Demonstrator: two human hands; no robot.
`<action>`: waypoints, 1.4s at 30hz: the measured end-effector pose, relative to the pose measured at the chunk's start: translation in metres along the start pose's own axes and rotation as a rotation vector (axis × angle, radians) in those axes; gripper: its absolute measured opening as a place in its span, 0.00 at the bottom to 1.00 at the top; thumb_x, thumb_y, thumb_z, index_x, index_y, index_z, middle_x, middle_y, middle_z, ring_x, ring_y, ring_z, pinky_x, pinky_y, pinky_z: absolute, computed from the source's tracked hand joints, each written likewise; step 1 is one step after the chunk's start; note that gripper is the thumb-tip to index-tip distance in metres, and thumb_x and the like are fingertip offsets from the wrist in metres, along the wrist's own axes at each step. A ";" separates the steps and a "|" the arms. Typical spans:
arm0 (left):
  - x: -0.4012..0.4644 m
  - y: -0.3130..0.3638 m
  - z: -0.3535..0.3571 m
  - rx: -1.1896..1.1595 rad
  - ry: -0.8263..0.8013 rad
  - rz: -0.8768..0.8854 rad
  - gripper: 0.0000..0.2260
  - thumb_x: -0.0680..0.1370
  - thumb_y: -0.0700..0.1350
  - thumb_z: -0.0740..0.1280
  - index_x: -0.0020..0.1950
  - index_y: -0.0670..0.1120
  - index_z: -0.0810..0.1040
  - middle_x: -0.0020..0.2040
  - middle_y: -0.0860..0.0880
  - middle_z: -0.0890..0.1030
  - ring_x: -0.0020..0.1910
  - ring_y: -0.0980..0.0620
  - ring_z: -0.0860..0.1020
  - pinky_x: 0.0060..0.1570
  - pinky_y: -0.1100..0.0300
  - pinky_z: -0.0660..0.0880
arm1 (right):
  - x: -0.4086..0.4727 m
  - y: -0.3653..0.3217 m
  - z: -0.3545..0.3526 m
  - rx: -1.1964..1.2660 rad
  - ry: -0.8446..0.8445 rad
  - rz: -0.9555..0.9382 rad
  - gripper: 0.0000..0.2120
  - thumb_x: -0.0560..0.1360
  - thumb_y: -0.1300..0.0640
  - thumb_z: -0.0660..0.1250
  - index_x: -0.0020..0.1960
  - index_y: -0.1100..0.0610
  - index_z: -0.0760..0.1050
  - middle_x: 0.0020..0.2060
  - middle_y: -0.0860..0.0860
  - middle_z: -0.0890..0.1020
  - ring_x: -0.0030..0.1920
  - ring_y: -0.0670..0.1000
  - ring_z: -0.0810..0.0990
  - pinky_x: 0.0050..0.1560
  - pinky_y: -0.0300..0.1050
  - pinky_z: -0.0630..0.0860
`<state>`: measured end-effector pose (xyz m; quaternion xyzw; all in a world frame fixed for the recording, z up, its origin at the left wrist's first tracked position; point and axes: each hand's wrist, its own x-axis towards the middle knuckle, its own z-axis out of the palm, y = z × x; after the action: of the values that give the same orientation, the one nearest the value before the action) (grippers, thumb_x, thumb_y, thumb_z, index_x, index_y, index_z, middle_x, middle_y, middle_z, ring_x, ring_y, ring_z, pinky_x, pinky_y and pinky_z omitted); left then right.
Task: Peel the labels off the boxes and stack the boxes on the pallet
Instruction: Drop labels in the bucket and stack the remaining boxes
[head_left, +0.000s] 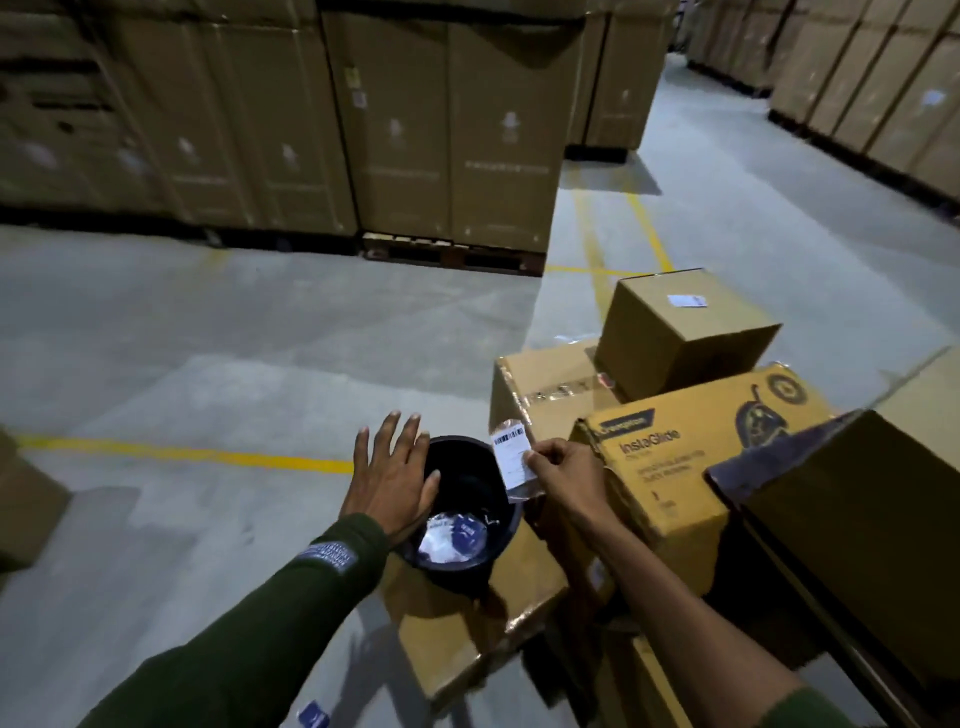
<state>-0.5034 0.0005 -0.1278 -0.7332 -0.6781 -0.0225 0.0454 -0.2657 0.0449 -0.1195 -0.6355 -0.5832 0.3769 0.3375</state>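
The person is disposing of a label that is already off its box. The right hand (558, 462) is pinching the peeled label (511, 460) between thumb and fingers, holding it upright just above the far right rim of a black bucket (498, 556). The left hand (392, 470) is released, fingers straight and spread, its palm resting against the bucket's left rim as if steadying it. The bucket is sitting on a flat box (467, 623) low at the near edge of the pile, and crumpled labels (452, 535) are already lying in its bottom.

The next move, as I judge it, is letting the label drop into the bucket; sticky backing may be clinging to the fingers, so a flick or a wipe on the rim may be needed. After that a box needs picking up and stacking.

Just to the right a printed yellow box (675, 467) is lying tilted against other boxes. Behind it a small plain box (680, 338) is sitting on top of the pile, a white label (687, 300) still stuck on its upper face, so peeling is not finished. A large dark-edged box (857, 519) is crowding the right side. Tall stacked cartons (363, 130) on pallets are lining the far side of the concrete floor (208, 338).
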 end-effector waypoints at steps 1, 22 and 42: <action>-0.001 -0.010 0.002 0.008 -0.008 -0.006 0.29 0.78 0.57 0.48 0.67 0.41 0.75 0.73 0.41 0.70 0.74 0.39 0.61 0.68 0.34 0.57 | 0.005 -0.001 0.012 -0.003 -0.010 0.008 0.02 0.74 0.55 0.72 0.42 0.51 0.83 0.40 0.46 0.86 0.43 0.46 0.84 0.47 0.47 0.81; 0.035 0.135 -0.025 -0.075 0.004 0.408 0.29 0.82 0.58 0.51 0.79 0.46 0.51 0.80 0.43 0.44 0.78 0.40 0.41 0.74 0.37 0.41 | -0.048 0.035 -0.130 -0.287 0.260 -0.034 0.06 0.78 0.57 0.69 0.53 0.56 0.83 0.48 0.49 0.85 0.47 0.44 0.81 0.46 0.34 0.74; 0.118 0.409 -0.104 0.044 0.208 0.901 0.38 0.78 0.67 0.53 0.80 0.46 0.45 0.80 0.44 0.38 0.77 0.40 0.35 0.71 0.32 0.42 | -0.135 0.104 -0.360 -0.759 0.727 0.127 0.32 0.75 0.41 0.68 0.74 0.53 0.64 0.73 0.54 0.67 0.73 0.55 0.65 0.67 0.61 0.66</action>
<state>-0.0831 0.0763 -0.0274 -0.9475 -0.2841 -0.0594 0.1340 0.0939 -0.0956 -0.0224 -0.8369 -0.4840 -0.0856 0.2408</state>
